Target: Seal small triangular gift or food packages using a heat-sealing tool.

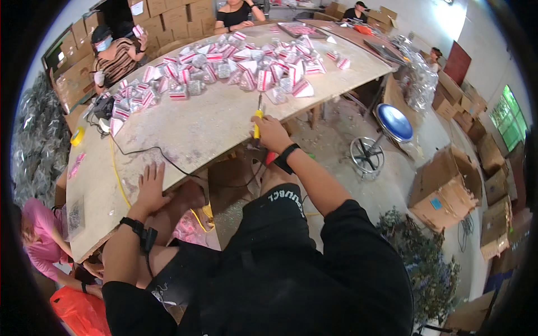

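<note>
My right hand (271, 134) is closed around the yellow handle of a soldering iron (258, 124), its thin metal tip pointing up and away over the table's near edge. A black cord (162, 150) runs over the table, hangs past its edge and comes up toward this hand. Flat on the tabletop (185, 120), my left hand (150, 187) has its fingers spread and holds nothing. Just beyond the iron's tip lies a wide heap of small clear packets with pink-and-white card tops (241, 61).
A yellow tape roll (77, 136) and a yellow cable (119, 171) lie on the left. A blue round stool (394, 122) and an open carton (445, 185) stand at right. Several people sit around the table; one in pink (42, 238) is close at left.
</note>
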Motion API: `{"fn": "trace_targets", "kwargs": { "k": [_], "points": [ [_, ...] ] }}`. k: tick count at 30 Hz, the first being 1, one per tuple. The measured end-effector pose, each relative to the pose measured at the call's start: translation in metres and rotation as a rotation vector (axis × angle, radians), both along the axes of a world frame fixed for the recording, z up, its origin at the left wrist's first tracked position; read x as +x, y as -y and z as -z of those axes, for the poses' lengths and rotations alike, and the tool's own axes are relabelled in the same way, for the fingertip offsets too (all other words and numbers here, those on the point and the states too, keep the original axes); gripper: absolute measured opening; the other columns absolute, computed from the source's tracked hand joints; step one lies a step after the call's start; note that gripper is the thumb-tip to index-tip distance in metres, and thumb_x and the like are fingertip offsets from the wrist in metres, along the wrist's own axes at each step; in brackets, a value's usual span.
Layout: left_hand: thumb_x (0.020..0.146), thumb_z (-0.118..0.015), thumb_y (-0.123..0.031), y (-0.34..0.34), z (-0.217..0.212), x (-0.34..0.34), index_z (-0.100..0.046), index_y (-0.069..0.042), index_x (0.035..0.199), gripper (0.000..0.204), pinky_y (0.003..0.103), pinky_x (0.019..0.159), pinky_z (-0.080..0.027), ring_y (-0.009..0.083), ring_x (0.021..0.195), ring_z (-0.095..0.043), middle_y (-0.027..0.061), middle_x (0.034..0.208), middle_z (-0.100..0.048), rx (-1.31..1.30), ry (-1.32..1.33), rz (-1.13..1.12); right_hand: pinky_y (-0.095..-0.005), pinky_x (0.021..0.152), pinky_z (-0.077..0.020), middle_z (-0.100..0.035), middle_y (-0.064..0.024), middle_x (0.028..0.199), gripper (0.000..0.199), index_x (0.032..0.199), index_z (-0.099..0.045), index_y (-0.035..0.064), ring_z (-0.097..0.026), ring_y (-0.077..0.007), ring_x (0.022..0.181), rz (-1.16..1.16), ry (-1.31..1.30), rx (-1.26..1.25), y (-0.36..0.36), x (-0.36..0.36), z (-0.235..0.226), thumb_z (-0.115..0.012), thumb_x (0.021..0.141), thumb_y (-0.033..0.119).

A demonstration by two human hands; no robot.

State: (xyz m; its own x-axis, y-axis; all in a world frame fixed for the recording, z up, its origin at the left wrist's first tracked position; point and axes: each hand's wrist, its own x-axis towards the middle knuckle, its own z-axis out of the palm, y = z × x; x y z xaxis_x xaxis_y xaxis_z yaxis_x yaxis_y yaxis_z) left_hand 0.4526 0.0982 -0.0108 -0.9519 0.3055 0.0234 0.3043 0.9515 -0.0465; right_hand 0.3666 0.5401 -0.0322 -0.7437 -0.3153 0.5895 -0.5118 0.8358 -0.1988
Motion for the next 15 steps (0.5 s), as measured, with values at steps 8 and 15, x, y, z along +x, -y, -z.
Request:
{"fn": "trace_targets", "kwargs": {
  "k": [8,15],
  "points": [
    [0.067,-0.085,-0.025,-0.004,0.000,-0.001,-0.015,-0.010,0.157,0.115,0.062,0.116,-0.022,0.0459,0.146,-0.020,0.0246,0.158,-0.021,-0.024,-0.051,0.037,-0.0470,0.091,-0.0465,-0.067,-0.0186,0.099,0.039,0.122,-0.054,0.0126,-0.060,-0.0381,0.105,0.050,0.063,0.000,-0.003,0.004,0.001,-0.064,0.092,0.035],
    [0.065,-0.081,-0.018,0.009,0.009,0.010,-0.035,-0.007,0.149,0.097,0.056,0.116,-0.026,0.0413,0.141,-0.033,0.0226,0.152,-0.036,0.090,-0.156,0.072,-0.0501,0.082,-0.0509,-0.068,-0.0224,0.098,0.055,0.121,-0.053,0.0125,-0.064,-0.0434,0.097,0.084,0.376,0.244,0.009,-0.021,-0.029,-0.066,0.088,0.055]
  ]
}}
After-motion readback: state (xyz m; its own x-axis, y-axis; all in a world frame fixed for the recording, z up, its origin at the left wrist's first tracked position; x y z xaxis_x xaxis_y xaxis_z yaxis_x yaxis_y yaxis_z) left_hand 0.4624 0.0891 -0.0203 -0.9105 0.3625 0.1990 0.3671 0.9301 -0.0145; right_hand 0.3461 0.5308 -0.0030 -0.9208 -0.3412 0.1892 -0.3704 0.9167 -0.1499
